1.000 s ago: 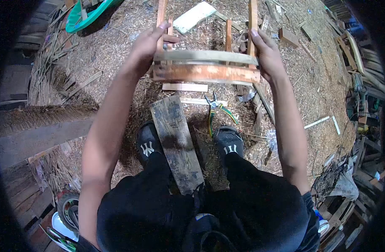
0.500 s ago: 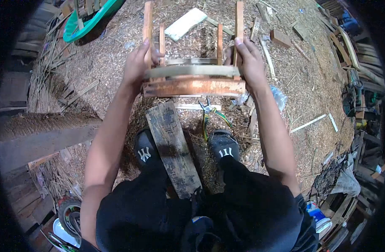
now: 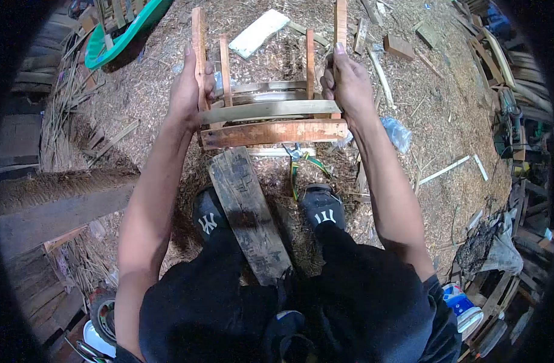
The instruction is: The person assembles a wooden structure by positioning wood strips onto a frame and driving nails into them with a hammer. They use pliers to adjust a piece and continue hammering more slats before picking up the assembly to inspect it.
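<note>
A small wooden frame with upright legs and crosswise slats (image 3: 271, 132) is held up in front of me. My left hand (image 3: 189, 91) is wrapped round its left upright, thumb along the wood. On the other side, my right hand (image 3: 349, 85) grips the right upright in the same way. Two shorter uprights and further slats show behind the front ones. Beneath the frame, green-and-yellow-handled pliers (image 3: 296, 156) lie on the ground. A worn wooden plank (image 3: 246, 212) slants between my shoes, its upper end just below the frame.
Wood shavings cover the ground. A white board (image 3: 259, 33) lies beyond the frame, and a green tub (image 3: 129, 36) stands at the upper left. A wooden block (image 3: 399, 46) and a clear plastic bag (image 3: 398, 134) are to the right. A thick beam (image 3: 65, 199) juts in from the left.
Both hands have shifted the wooden frame slightly left and a little lower in view. It now tilts, its left side lower than its right. The pliers and plank stay put.
</note>
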{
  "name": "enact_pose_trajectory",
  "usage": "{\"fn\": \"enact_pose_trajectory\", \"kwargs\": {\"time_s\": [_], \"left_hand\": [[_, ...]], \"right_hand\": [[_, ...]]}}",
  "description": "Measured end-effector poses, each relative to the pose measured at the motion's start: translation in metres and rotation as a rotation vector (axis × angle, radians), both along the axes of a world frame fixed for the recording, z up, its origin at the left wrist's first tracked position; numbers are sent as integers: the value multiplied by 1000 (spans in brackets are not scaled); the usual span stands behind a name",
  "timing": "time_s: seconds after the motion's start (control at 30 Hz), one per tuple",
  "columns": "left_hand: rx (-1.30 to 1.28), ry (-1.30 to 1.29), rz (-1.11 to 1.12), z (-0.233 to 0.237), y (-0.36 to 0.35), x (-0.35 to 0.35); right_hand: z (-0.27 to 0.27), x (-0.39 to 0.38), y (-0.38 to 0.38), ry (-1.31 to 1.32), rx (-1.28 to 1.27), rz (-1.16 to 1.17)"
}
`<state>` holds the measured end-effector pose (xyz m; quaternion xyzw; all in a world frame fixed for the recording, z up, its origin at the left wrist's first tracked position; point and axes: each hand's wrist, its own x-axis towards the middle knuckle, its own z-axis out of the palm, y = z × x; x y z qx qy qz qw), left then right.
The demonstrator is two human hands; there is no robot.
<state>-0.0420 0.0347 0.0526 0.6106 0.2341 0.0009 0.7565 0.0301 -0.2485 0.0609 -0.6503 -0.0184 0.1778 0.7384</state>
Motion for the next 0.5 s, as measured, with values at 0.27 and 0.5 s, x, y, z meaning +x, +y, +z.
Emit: {"fn": "enact_pose_trajectory", "kwargs": {"time_s": [0.27,0.5], "left_hand": [[-129,-9,-12,4,29,25],[-136,-11,-19,2,36,41]], "right_hand": [[-13,30,-35,6,188,-136],[-144,-12,-103,-90,-808,-89]]}}
